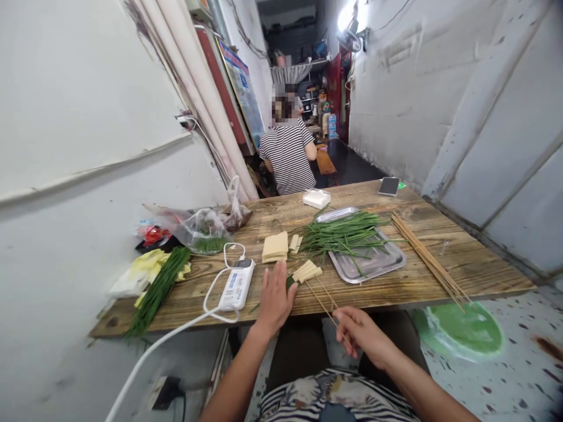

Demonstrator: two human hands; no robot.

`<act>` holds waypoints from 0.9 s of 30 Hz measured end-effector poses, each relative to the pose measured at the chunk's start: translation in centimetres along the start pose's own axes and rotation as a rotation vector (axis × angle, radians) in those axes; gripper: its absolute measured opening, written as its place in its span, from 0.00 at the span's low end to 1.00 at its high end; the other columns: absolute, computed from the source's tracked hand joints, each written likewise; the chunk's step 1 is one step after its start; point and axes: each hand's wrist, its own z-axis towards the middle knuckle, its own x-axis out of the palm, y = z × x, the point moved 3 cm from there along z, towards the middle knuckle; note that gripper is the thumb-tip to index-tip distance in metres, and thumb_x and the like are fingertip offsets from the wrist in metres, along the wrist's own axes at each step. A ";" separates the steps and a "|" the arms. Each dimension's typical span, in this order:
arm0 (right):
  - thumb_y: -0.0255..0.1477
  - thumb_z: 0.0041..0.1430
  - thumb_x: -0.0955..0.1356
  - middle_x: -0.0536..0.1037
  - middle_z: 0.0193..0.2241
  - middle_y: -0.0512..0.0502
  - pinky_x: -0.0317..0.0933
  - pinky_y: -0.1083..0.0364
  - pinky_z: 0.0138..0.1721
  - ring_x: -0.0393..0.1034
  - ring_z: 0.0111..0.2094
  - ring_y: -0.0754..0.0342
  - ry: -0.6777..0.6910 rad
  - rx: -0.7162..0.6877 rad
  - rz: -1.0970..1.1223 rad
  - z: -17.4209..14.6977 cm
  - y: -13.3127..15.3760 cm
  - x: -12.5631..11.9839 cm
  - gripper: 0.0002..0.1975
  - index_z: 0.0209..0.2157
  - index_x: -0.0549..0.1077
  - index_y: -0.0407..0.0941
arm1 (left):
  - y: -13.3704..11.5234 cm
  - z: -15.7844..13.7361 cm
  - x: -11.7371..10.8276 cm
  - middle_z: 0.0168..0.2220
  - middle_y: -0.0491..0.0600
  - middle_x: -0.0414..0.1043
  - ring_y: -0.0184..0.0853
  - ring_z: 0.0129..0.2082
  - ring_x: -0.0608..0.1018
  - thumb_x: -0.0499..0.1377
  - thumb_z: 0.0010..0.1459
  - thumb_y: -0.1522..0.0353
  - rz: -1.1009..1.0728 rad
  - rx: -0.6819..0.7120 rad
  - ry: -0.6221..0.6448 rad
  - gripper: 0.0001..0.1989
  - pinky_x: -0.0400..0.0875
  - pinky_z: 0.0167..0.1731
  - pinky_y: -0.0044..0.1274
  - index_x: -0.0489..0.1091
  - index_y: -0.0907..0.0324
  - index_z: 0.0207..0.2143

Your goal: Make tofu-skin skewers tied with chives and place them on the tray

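My left hand (276, 296) lies flat near the table's front edge, fingers stretched out, just left of several rolled tofu sheets (307, 271) with green chives inside. In my right hand (358, 329) two thin bamboo skewers (326, 306) are pinched; their far ends reach the rolls. Beyond my left fingertips sits a stack of pale yellow tofu sheets (275, 247). Small cut pieces of sheet (295, 243) lie to its right. A heap of long green chives (341, 231) rests across a metal tray (382, 264).
A white power bank (237, 285) with a cable stands left of my hand. More chives (160, 287) and plastic bags (202, 228) lie at the left. Loose skewers (428, 258) overhang the front edge at right. A phone (389, 186) and white box (316, 198) sit at the back; a person (288, 152) sits beyond.
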 end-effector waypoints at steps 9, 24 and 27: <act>0.52 0.49 0.69 0.56 0.14 0.64 0.36 0.64 0.12 0.41 0.11 0.68 0.144 0.007 0.196 0.3 -1.7 1.3 0.24 0.33 0.64 0.45 | 0.1 -2.4 0.8 0.62 0.58 0.57 0.42 0.63 0.60 0.44 0.66 0.58 0.062 -0.026 0.104 0.28 0.46 0.62 0.42 0.51 0.62 0.64; 0.49 0.55 0.67 0.51 0.14 0.64 0.35 0.65 0.13 0.37 0.13 0.67 0.080 -0.170 0.112 1.5 -4.0 0.2 0.21 0.33 0.65 0.45 | 0.1 -1.4 -2.3 0.58 0.58 0.65 0.41 0.58 0.67 0.49 0.64 0.56 -0.204 -0.179 -0.113 0.27 0.50 0.61 0.41 0.56 0.62 0.61; 0.48 0.56 0.66 0.51 0.14 0.63 0.36 0.65 0.13 0.38 0.13 0.67 0.094 -0.210 0.125 1.3 -4.1 0.2 0.20 0.34 0.65 0.45 | -0.5 -0.9 -6.3 0.50 0.56 0.72 0.39 0.50 0.73 0.53 0.63 0.60 -0.305 -0.181 -0.447 0.20 0.65 0.53 0.34 0.65 0.60 0.54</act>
